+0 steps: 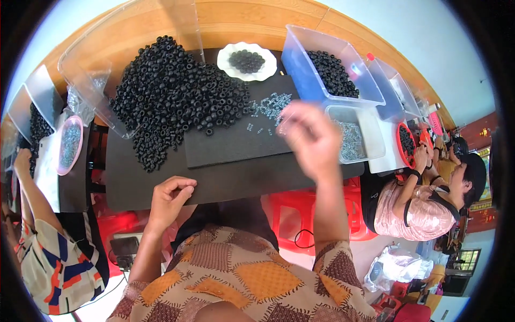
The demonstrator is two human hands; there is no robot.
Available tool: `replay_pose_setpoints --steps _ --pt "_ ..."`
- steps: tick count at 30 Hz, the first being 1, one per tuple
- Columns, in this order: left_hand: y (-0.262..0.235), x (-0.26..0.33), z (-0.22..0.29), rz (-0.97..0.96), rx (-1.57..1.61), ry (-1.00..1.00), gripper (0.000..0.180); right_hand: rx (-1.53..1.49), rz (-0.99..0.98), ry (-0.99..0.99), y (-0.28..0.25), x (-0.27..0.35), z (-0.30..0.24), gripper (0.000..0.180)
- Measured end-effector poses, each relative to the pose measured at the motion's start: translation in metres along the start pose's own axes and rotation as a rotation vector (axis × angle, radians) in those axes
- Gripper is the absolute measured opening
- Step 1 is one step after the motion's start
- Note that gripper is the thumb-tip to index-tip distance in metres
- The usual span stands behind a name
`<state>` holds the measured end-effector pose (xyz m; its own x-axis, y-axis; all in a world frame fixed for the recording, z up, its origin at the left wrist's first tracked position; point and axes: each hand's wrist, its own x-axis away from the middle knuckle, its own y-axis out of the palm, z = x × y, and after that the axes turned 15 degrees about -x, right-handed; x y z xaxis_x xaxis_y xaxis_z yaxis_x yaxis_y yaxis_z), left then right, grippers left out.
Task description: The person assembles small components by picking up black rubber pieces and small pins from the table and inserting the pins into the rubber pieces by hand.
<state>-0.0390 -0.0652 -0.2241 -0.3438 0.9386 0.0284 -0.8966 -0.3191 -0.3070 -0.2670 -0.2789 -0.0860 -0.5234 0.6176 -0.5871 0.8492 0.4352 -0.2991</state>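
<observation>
At the front edge of the dark table [129, 182], my left hand [171, 201] has its thumb and index finger pressed together; anything between them is too small or hidden to make out. My right hand [310, 137] is smeared by motion over the right end of a flat black board [230, 147], so its fingers cannot be read. Beside its fingertips, small shiny metallic pieces, perhaps little springs [271, 106], are scattered on the board. A large heap of black ring-shaped parts [171, 96] covers the left and middle of the table and reaches onto the board.
Behind the board stands a white scalloped plate [224, 63] holding dark pieces. To the right are a clear bin [370, 96] of black parts and a tub [375, 140] of small metallic pieces. Co-workers sit left [59, 263] and right [418, 209]. Red stools [292, 206] stand below.
</observation>
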Motion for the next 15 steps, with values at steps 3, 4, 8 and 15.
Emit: replay_pose_setpoints --steps 3,4,8,15 --pt "0.005 -0.003 0.006 0.002 -0.086 0.063 0.013 0.651 0.356 -0.181 -0.060 -0.060 0.022 0.053" --pt "0.004 -0.002 0.007 0.019 -0.111 0.070 0.013 0.652 0.363 -0.185 -0.058 -0.056 0.025 0.053" --pt "0.006 0.003 0.007 0.126 -0.252 0.083 0.012 0.412 0.043 -0.215 0.032 -0.002 0.006 0.034" --pt "0.015 -0.001 0.019 0.147 -0.364 0.163 0.012 -0.205 -0.435 -0.253 0.137 0.133 0.033 0.009"
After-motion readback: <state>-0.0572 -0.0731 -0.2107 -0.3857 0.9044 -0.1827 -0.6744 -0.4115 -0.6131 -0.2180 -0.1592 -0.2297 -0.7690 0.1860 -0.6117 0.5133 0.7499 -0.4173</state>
